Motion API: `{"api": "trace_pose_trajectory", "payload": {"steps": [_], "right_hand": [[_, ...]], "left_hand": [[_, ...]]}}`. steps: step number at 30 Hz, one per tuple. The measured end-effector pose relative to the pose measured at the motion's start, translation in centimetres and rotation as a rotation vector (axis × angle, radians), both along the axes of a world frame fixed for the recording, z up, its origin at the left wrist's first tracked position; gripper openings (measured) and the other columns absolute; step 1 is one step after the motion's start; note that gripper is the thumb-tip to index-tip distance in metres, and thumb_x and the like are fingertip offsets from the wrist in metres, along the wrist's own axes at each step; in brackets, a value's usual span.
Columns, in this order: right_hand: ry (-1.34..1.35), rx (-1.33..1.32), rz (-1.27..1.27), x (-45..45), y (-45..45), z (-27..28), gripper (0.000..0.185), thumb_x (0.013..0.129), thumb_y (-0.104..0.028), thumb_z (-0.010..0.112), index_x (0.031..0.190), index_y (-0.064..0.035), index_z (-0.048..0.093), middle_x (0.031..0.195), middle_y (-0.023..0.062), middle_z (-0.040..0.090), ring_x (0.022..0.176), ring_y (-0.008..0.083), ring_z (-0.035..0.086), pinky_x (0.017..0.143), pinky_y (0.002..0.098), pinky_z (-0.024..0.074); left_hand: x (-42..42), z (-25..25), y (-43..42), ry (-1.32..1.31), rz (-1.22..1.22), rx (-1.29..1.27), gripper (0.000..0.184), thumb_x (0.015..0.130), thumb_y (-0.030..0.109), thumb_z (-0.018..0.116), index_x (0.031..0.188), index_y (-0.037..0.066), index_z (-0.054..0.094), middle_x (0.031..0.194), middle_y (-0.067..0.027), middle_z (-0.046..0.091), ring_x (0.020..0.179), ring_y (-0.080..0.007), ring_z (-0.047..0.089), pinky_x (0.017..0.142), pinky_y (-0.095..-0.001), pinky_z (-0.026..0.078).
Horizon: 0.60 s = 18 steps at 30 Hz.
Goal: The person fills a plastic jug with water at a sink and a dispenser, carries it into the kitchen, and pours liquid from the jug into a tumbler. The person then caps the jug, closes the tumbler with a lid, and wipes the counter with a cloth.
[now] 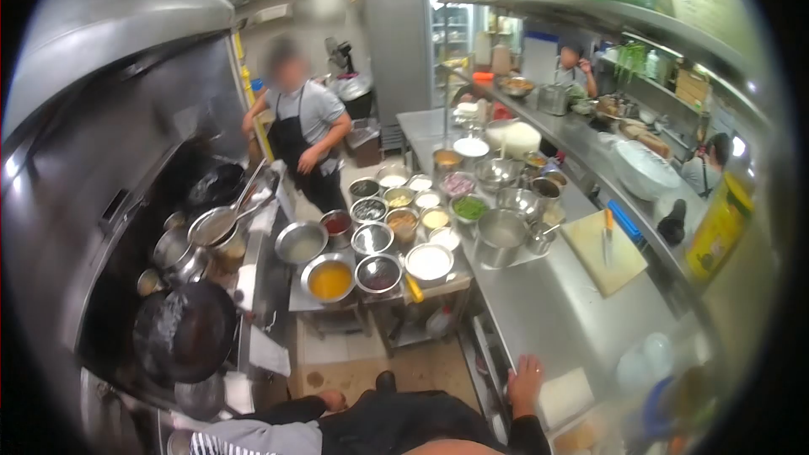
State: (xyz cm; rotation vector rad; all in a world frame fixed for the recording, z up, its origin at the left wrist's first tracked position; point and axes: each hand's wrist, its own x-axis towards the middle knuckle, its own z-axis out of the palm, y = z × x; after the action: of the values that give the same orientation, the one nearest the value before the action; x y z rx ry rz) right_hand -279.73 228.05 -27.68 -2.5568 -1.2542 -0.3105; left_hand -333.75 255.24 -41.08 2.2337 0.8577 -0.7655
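My right hand [526, 383] lies on the edge of the steel counter [556, 307], fingers stretched out and holding nothing. Just right of it is a pale rectangular board or cloth [565, 397]; I cannot make out which. My left hand [334, 401] hangs low beside my dark apron [404, 425], between the stove side and the counter. Its fingers are too small and partly hidden to read, and no object shows in it. Nearest on that side are a white cloth [270, 350] and a large black wok [185, 331] on the stove.
Bowls of sauces and ingredients, including an orange liquid [329, 281], crowd a low stand ahead. A knife [608, 240] lies on a cutting board [602, 248] at right. A strainer [214, 226] rests over pots at left. One person [303, 118] stands beyond the stove; others are behind the shelf.
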Motion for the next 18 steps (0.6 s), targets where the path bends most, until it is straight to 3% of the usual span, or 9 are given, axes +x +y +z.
{"api": "trace_pose_trajectory", "payload": {"steps": [1,5,8,11,18], "right_hand": [[0.013,0.002,0.004,0.1,0.2,0.0,0.059,0.093,-0.031,0.072,0.143,-0.0043,0.056,0.148,0.0206,0.054,0.138,0.0411,0.048,0.119,0.0556,0.0346],[0.056,0.000,0.026,0.1,0.0,-0.2,0.058,0.092,-0.031,0.073,0.141,-0.0047,0.058,0.148,0.0201,0.054,0.138,0.0402,0.048,0.119,0.0548,0.0343],[0.039,0.003,0.022,-0.1,-0.2,-0.1,0.058,0.092,-0.030,0.073,0.142,-0.0048,0.058,0.147,0.0199,0.054,0.137,0.0399,0.048,0.118,0.0544,0.0350],[0.032,0.024,0.037,-0.1,-0.4,-0.2,0.058,0.092,-0.029,0.073,0.142,-0.0053,0.057,0.146,0.0198,0.055,0.136,0.0401,0.049,0.117,0.0543,0.0357],[0.034,0.019,0.037,-0.3,-0.3,-0.1,0.057,0.093,-0.029,0.072,0.142,-0.0057,0.056,0.145,0.0196,0.056,0.136,0.0400,0.049,0.115,0.0542,0.0367]], "left_hand": [[0.5,0.9,-0.2,0.086,-0.087,-0.060,0.051,0.096,0.047,0.059,0.119,0.005,0.077,0.128,-0.0217,0.072,0.124,-0.0385,0.066,0.104,-0.0475,0.051],[0.5,1.7,-1.2,0.076,0.151,-0.147,0.051,0.094,0.046,0.060,0.116,0.004,0.078,0.121,-0.0220,0.075,0.117,-0.0386,0.069,0.100,-0.0447,0.053],[1.0,2.7,-1.5,0.065,0.195,-0.165,0.051,0.093,0.046,0.061,0.117,0.004,0.078,0.120,-0.0214,0.075,0.115,-0.0393,0.070,0.097,-0.0453,0.054],[1.4,2.8,-1.7,0.068,0.090,-0.029,0.050,0.092,0.045,0.062,0.117,0.005,0.078,0.120,-0.0212,0.075,0.114,-0.0394,0.070,0.096,-0.0465,0.054],[1.7,4.8,-2.0,0.073,0.045,-0.085,0.050,0.092,0.045,0.061,0.117,0.005,0.078,0.121,-0.0212,0.075,0.118,-0.0393,0.068,0.102,-0.0477,0.052]]}}
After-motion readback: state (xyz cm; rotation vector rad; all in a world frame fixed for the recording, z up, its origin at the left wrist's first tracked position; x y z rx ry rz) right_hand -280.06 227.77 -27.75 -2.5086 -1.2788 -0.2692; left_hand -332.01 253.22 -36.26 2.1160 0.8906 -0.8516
